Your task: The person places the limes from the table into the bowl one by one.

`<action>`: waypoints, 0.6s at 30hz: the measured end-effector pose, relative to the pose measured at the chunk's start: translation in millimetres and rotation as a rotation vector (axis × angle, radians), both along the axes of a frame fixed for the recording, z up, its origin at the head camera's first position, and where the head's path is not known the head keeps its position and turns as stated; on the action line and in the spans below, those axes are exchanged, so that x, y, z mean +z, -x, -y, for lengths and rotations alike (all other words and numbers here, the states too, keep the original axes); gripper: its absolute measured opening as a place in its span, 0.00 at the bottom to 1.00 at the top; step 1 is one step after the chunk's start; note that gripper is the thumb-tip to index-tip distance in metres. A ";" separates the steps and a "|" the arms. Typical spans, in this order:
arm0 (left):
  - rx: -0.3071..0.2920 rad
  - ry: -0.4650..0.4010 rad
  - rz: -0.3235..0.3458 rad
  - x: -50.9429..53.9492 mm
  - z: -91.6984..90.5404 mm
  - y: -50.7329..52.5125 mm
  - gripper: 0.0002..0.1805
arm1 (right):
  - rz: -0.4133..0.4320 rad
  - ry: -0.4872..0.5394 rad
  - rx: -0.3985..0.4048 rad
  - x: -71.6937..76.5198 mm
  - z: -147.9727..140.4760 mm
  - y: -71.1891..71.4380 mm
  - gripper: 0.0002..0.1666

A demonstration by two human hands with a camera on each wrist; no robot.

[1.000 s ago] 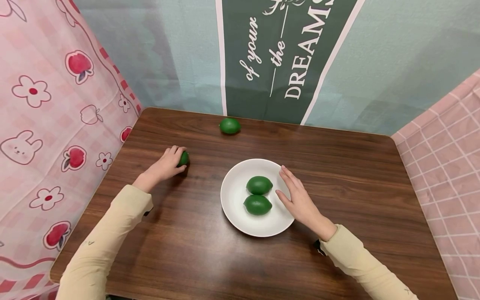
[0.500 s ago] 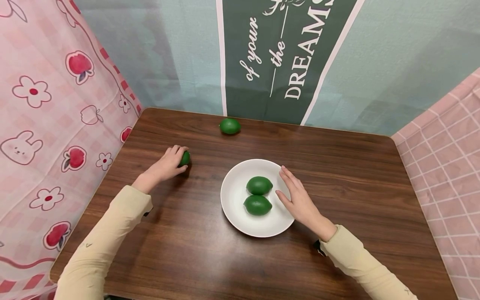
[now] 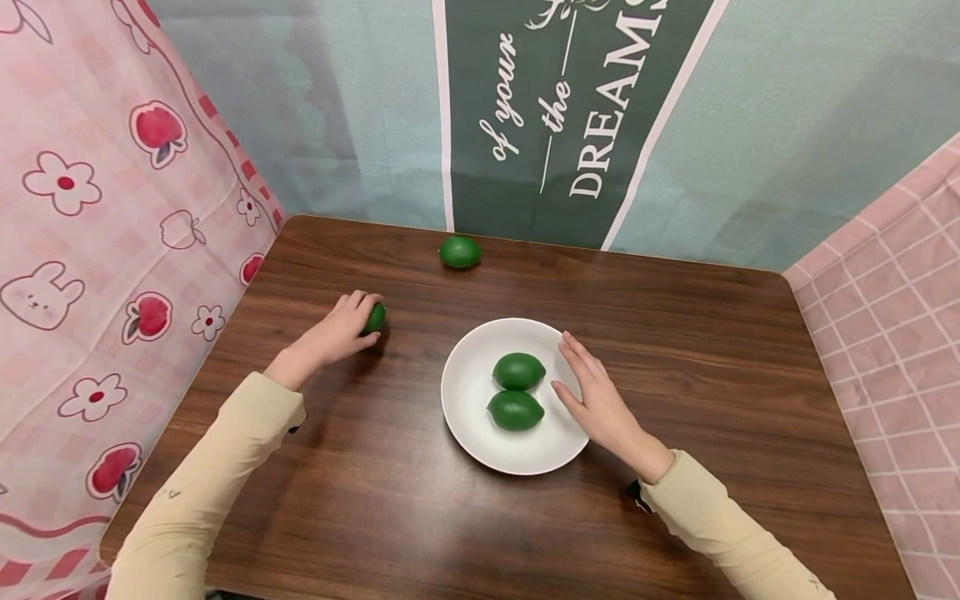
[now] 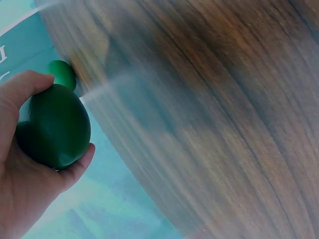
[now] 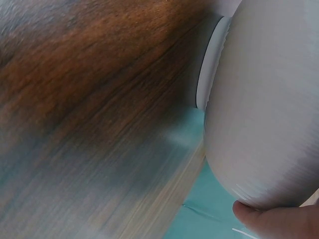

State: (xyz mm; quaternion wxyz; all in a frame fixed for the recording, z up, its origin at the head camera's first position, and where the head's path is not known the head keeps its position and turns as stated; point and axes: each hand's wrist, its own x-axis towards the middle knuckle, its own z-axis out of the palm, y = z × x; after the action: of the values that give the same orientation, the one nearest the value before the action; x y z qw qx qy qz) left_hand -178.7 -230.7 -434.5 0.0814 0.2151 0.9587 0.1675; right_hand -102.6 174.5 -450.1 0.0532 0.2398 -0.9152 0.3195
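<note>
A green lime (image 3: 376, 318) at the table's left is gripped by my left hand (image 3: 335, 332); in the left wrist view the thumb and fingers curl round that lime (image 4: 56, 127). My right hand (image 3: 606, 410) lies with nearly straight fingers at the right rim of a white bowl (image 3: 467, 417). Inside the bowl are two limes, an upper one (image 3: 519, 371) and a lower one (image 3: 516, 410), side by side. The right wrist view shows the bowl's outer wall (image 5: 264, 109) close up, with part of my hand (image 5: 281, 221) touching it.
Another lime (image 3: 460, 252) lies near the back edge of the brown wooden table (image 3: 420, 517). Behind the table hangs a teal and dark green cloth (image 3: 510, 196). Pink patterned cloth (image 3: 97, 275) stands at the left, pink checked cloth (image 3: 900, 350) at the right.
My left hand has shifted slightly to the right together with the lime it grips. My right hand and the bowl have stayed where they were.
</note>
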 end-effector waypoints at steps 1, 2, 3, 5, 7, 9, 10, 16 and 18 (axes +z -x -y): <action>-0.004 -0.003 -0.002 0.9 -1.2 -0.4 0.31 | 0.000 0.000 0.000 0.0 0.0 0.0 0.34; -0.009 -0.006 -0.003 1.6 -2.3 -0.7 0.31 | 0.000 0.000 0.000 0.1 0.0 0.0 0.34; -0.014 -0.006 -0.005 2.3 -3.3 -1.1 0.31 | 0.000 0.001 0.000 0.2 0.0 0.0 0.34; -0.025 -0.010 -0.011 3.4 -5.5 -1.8 0.31 | 0.001 0.001 -0.001 0.3 0.0 -0.1 0.34; -0.032 -0.017 -0.015 4.6 -7.9 -2.5 0.31 | 0.002 0.001 -0.001 0.4 0.0 -0.1 0.34; -0.039 -0.017 -0.020 5.4 -9.8 -3.2 0.31 | 0.004 0.001 -0.001 0.5 0.1 -0.1 0.34; -0.042 -0.018 -0.022 5.8 -10.7 -3.4 0.31 | 0.004 0.003 0.000 0.7 0.1 -0.1 0.34; -0.056 -0.010 -0.025 9.6 -15.5 -6.0 0.31 | 0.004 0.005 0.001 1.3 -0.2 0.2 0.34; -0.061 -0.011 -0.030 10.2 -16.9 -6.5 0.31 | 0.003 0.004 0.001 1.4 -0.3 0.3 0.34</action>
State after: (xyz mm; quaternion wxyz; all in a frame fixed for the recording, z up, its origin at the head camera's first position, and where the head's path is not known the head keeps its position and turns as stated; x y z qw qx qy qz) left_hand -172.1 -213.8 -424.3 0.0706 0.2471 0.9519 0.1671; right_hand -102.9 174.8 -448.7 0.0522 0.2398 -0.9144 0.3219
